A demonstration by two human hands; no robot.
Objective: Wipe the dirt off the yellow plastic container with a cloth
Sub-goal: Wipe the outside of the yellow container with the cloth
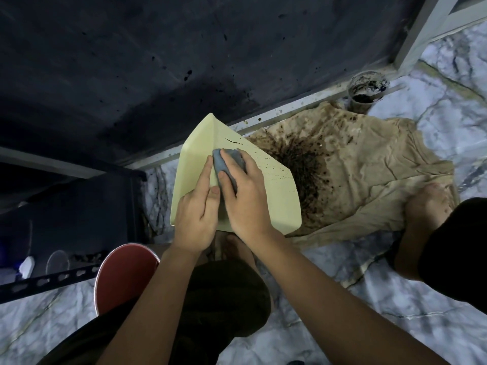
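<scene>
The pale yellow plastic container point(274, 196) is tilted above the floor, one corner pointing away from me. Dark streaks and specks of dirt dot its right face. My left hand point(196, 214) grips the container along its near ridge, thumb on top. My right hand point(243, 191) holds a bunched grey cloth point(228, 164) and presses it against the container's upper face, near a dark streak.
A beige sheet point(369, 175) with a large dark splatter lies on the marble floor to the right. A dirty cup point(365, 93) stands behind it by the wall. A red stool point(123, 275) and a dark metal shelf point(66, 233) are at left. My bare feet rest below.
</scene>
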